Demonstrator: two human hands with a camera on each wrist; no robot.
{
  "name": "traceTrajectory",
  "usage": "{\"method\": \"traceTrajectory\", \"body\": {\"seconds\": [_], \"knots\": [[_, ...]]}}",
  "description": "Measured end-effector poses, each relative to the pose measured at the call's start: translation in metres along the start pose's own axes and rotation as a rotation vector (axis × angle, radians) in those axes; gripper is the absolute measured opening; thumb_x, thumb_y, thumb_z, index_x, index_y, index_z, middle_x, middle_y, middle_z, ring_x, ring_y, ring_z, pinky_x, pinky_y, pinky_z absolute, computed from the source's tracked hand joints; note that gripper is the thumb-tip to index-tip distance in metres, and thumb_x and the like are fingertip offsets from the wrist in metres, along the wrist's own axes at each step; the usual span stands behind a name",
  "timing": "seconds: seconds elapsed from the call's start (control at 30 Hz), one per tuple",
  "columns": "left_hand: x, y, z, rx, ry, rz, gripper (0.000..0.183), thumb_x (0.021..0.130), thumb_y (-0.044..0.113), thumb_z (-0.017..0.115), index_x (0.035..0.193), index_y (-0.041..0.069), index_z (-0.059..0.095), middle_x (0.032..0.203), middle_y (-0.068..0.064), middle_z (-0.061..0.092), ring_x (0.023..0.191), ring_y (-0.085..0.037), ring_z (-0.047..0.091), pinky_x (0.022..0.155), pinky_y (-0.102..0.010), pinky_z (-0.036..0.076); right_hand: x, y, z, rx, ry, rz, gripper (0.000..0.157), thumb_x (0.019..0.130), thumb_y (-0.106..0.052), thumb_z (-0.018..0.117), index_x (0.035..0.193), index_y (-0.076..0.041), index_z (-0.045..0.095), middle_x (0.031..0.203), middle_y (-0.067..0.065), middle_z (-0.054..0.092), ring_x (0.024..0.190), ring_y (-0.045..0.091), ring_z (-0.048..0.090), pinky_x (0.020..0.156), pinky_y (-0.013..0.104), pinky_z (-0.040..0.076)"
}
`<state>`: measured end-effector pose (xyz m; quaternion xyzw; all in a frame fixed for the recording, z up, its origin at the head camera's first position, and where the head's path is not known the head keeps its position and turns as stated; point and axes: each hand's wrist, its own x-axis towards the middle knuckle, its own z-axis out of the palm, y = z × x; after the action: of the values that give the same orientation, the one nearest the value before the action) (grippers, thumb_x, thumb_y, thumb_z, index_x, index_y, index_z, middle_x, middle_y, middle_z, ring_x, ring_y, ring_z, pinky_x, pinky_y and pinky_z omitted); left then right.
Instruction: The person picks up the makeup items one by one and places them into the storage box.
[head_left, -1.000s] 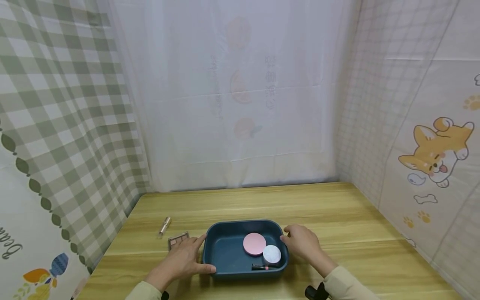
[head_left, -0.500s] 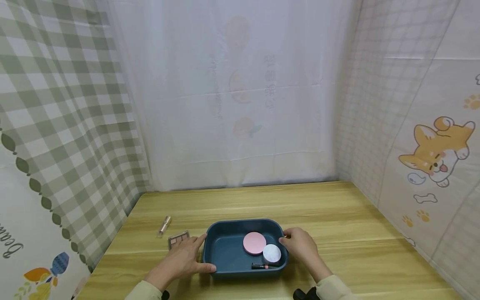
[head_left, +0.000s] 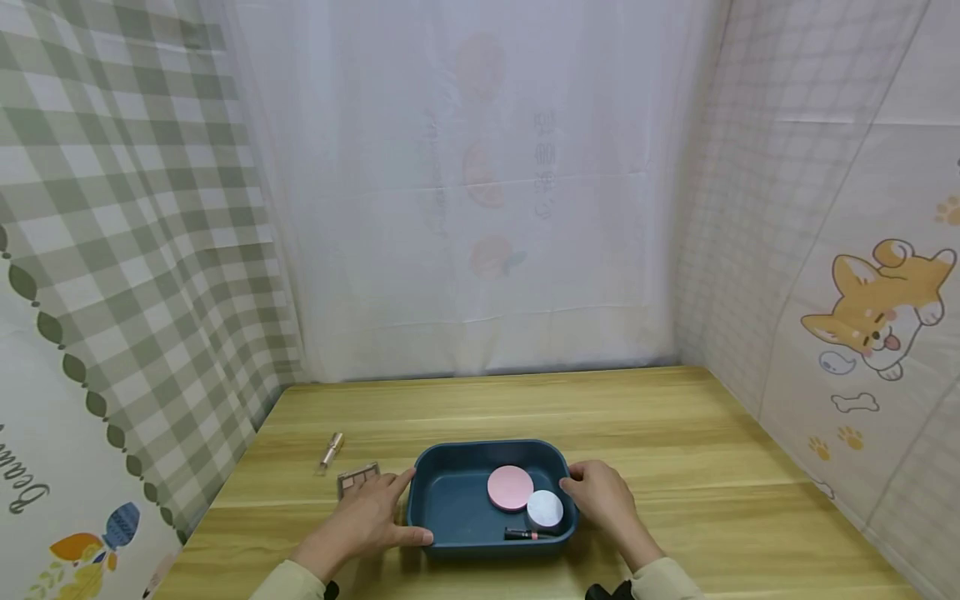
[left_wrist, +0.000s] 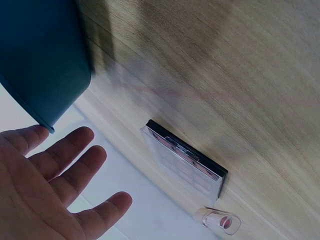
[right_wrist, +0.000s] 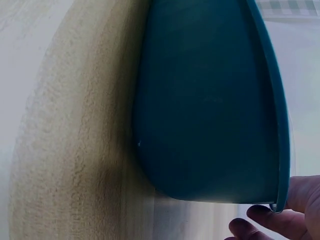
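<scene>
A dark blue rectangular plastic box (head_left: 461, 521) stands on the table. Inside its right half lie a pink round disc (head_left: 510, 488), a small jar with a white top (head_left: 544, 509) and a black and pink tube (head_left: 525, 534). My left hand (head_left: 365, 518) touches the box's left rim, thumb at the front corner and index finger towards the back, fingers spread. On the right side, my right hand (head_left: 603, 498) pinches the rim, with fingertips (right_wrist: 260, 214) under its lip in the right wrist view. An eyeshadow palette (left_wrist: 182, 160) lies just beyond the left hand, partly hidden by it in the head view.
A slim tube with a clear end (head_left: 330, 452) lies at the table's left, behind the palette. The wood-patterned table (head_left: 720, 500) stretches to both sides. Checked cloth (head_left: 150, 192) hangs on the left, white cloth (head_left: 480, 333) behind, printed cloth (head_left: 862, 417) on the right.
My right hand has shifted slightly down along the box's right rim and now pinches it, its wrist coming nearer the box. The left hand and the box stay put.
</scene>
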<state>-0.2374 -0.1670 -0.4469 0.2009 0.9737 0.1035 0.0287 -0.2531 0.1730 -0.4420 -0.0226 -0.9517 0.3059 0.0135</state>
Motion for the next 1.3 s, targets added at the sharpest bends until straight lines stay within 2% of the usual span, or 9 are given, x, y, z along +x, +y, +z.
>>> {"method": "traceTrajectory", "body": {"seconds": [0.2, 0.33, 0.5, 0.77, 0.93, 1.03, 1.2, 1.3], "knots": [[0.0, 0.001, 0.0, -0.013, -0.014, -0.013, 0.101, 0.065, 0.078, 0.05, 0.14, 0.012, 0.035, 0.124, -0.015, 0.049, 0.112, -0.037, 0.044, 0.086, -0.058, 0.036, 0.002, 0.002, 0.001, -0.021, 0.008, -0.016, 0.015, 0.079, -0.018, 0.066, 0.09, -0.01, 0.072, 0.084, 0.002, 0.065, 0.069, 0.016, 0.053, 0.061, 0.036, 0.042], [0.001, 0.0, 0.0, -0.003, -0.006, -0.017, 0.101, 0.065, 0.079, 0.049, 0.139, 0.012, 0.036, 0.123, -0.015, 0.05, 0.112, -0.036, 0.045, 0.085, -0.058, 0.036, 0.003, 0.001, 0.0, -0.016, -0.002, -0.04, 0.013, 0.079, -0.016, 0.066, 0.086, -0.009, 0.071, 0.079, 0.002, 0.063, 0.068, 0.017, 0.052, 0.058, 0.035, 0.041], [0.002, -0.001, 0.001, -0.002, -0.012, -0.021, 0.101, 0.064, 0.079, 0.049, 0.14, 0.013, 0.036, 0.123, -0.014, 0.05, 0.111, -0.035, 0.046, 0.083, -0.057, 0.038, 0.004, 0.001, 0.001, 0.021, -0.038, -0.005, 0.017, 0.081, -0.017, 0.064, 0.09, -0.005, 0.071, 0.08, 0.004, 0.063, 0.068, 0.017, 0.051, 0.058, 0.033, 0.04], [0.005, -0.005, -0.003, -0.02, -0.024, -0.001, 0.097, 0.069, 0.076, 0.05, 0.14, 0.012, 0.036, 0.125, -0.016, 0.049, 0.113, -0.038, 0.045, 0.086, -0.057, 0.036, 0.006, 0.002, 0.0, 0.049, -0.057, 0.044, 0.02, 0.082, -0.018, 0.062, 0.092, -0.003, 0.07, 0.079, 0.004, 0.061, 0.067, 0.018, 0.051, 0.057, 0.031, 0.04], [0.004, -0.017, -0.007, -0.008, 0.046, -0.007, 0.09, 0.073, 0.073, 0.048, 0.136, 0.008, 0.042, 0.12, -0.014, 0.052, 0.112, -0.035, 0.046, 0.088, -0.055, 0.036, 0.007, 0.003, 0.0, 0.044, -0.066, 0.033, 0.019, 0.083, -0.019, 0.062, 0.09, -0.004, 0.07, 0.074, 0.002, 0.059, 0.066, 0.018, 0.05, 0.055, 0.03, 0.038], [0.001, -0.028, -0.009, -0.016, 0.09, -0.034, 0.086, 0.075, 0.07, 0.049, 0.134, 0.008, 0.044, 0.12, -0.013, 0.052, 0.114, -0.034, 0.045, 0.09, -0.053, 0.036, 0.007, 0.002, 0.0, 0.051, -0.077, 0.049, 0.02, 0.084, -0.019, 0.062, 0.093, -0.003, 0.07, 0.075, 0.003, 0.059, 0.067, 0.018, 0.05, 0.055, 0.03, 0.038], [-0.007, -0.046, -0.015, -0.013, 0.118, -0.073, 0.082, 0.07, 0.061, 0.064, 0.131, 0.009, 0.048, 0.121, -0.014, 0.052, 0.109, -0.034, 0.048, 0.086, -0.053, 0.038, 0.007, 0.002, 0.0, 0.069, -0.091, 0.081, 0.021, 0.084, -0.019, 0.062, 0.096, -0.002, 0.069, 0.072, 0.003, 0.057, 0.066, 0.018, 0.05, 0.054, 0.028, 0.039], [-0.009, -0.057, -0.018, 0.003, 0.13, -0.09, 0.08, 0.067, 0.055, 0.071, 0.129, 0.008, 0.05, 0.12, -0.016, 0.052, 0.108, -0.035, 0.049, 0.083, -0.054, 0.04, 0.006, 0.001, -0.001, 0.069, -0.098, 0.072, 0.022, 0.085, -0.019, 0.062, 0.096, -0.001, 0.069, 0.07, 0.003, 0.056, 0.066, 0.018, 0.049, 0.054, 0.029, 0.039]]}}
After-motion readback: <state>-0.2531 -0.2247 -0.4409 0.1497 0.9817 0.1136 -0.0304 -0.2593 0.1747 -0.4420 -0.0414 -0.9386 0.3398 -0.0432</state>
